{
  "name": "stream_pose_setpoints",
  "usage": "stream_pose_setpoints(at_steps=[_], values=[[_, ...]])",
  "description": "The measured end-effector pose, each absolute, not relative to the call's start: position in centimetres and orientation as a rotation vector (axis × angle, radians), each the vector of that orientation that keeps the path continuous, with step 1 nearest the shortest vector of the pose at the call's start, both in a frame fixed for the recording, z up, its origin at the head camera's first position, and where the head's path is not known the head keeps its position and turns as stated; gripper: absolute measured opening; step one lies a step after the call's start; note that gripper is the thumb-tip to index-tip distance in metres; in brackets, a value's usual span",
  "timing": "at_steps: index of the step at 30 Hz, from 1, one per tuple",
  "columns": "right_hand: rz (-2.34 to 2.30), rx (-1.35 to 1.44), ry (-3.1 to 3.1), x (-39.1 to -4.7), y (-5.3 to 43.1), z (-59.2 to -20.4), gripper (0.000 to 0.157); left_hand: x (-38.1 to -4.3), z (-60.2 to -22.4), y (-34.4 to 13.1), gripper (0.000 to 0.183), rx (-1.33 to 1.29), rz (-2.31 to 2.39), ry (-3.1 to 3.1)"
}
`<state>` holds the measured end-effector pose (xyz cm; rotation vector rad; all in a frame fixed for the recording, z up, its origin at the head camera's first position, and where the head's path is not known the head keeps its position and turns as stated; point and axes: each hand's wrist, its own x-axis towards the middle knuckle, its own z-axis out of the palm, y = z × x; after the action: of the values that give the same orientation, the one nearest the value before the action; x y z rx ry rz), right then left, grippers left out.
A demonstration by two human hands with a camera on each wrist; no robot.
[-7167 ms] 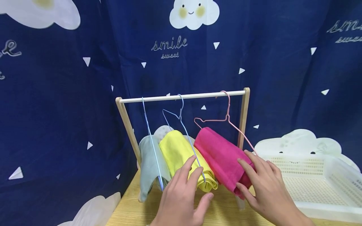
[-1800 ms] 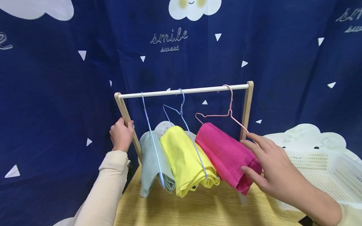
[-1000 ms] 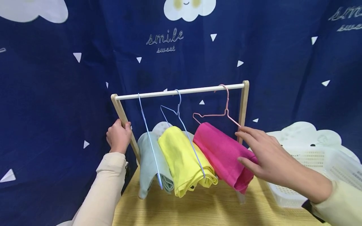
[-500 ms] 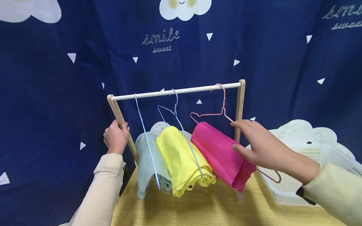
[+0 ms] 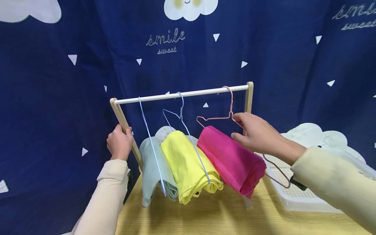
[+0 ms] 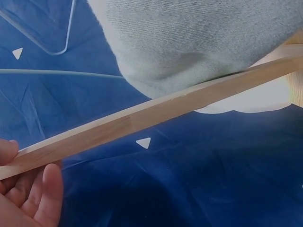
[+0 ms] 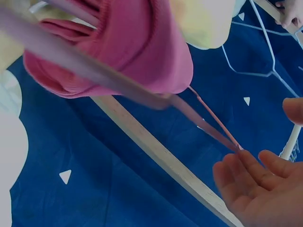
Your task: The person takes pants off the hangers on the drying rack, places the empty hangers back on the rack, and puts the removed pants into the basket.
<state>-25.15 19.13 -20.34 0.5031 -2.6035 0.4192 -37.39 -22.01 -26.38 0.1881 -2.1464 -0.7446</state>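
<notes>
A small clothes rack with a white rail carries three hangers with folded cloths. My left hand grips the rack's left wooden post; the left wrist view shows fingers and thumb on either side of this post. My right hand is at the pink hanger, just below its neck. In the right wrist view the fingers touch the hanger wire, with the thumb apart from it. A magenta cloth hangs on that hanger, beside a yellow cloth and a grey-green cloth on blue hangers.
On the right, partly behind my right arm, stands a white plastic basket. The rack stands on a wooden table. A dark blue curtain with clouds and triangles hangs close behind and to the left.
My left hand has gone from beside the yellow cloth to the rack's left post. My right hand has slid up and leftward from the magenta cloth along the pink hanger towards its neck.
</notes>
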Motion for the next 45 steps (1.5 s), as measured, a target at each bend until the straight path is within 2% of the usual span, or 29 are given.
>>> stream_pose_setpoints(at_steps=[9, 30, 33, 39, 45], values=[[0.535, 0.404, -2.693, -26.6, 18.8, -18.9, 0.058, -37.5, -26.5, -22.0, 0.03, 0.194, -0.749, -2.152], [0.533, 0.322, -2.799, -28.9, 18.4, -18.5, 0.062, -37.9, -26.4, -22.0, 0.032, 0.22, -0.722, -2.165], [0.531, 0.327, -2.8, -29.2, 18.4, -18.3, 0.055, -37.9, -26.5, -21.9, 0.033, 0.222, -0.724, -2.174], [0.616, 0.361, -2.792, -30.0, 18.6, -17.9, 0.03, -37.9, -26.6, -21.7, 0.032, 0.224, -0.739, -2.176], [0.693, 0.318, -2.827, -30.8, 18.4, -17.5, 0.031, -37.8, -26.5, -21.7, 0.032, 0.232, -0.741, -2.165]])
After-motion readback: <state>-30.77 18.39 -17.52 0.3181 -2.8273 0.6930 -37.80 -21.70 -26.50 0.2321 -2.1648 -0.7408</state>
